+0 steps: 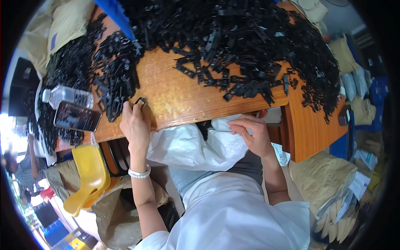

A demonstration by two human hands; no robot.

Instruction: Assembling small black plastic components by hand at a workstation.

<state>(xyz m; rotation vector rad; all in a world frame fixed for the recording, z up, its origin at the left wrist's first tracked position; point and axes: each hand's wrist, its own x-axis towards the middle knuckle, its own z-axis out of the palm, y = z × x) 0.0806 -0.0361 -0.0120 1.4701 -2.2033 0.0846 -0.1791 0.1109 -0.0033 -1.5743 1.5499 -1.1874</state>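
Observation:
My left hand (136,123) is at the table's front edge, its thumb and fingertips pinching a small black plastic part (141,101). A loose pile of similar long black parts (114,79) lies just beyond it. On my lap, under the table edge, a white plastic bag (183,148) gapes, with some black parts (204,127) showing in its mouth. Over the bag's right side is my right hand (254,135), fingers loosely bent and apart, with nothing visible in them. Whether its fingertips touch the bag is unclear.
A large heap of black parts (233,37) covers the far side of the wooden table (162,83). At left lie a phone (77,116) and a clear bottle (71,96). A blue strip (116,16) juts in from above. A yellow chair (89,175) and brown sacks (321,179) stand around.

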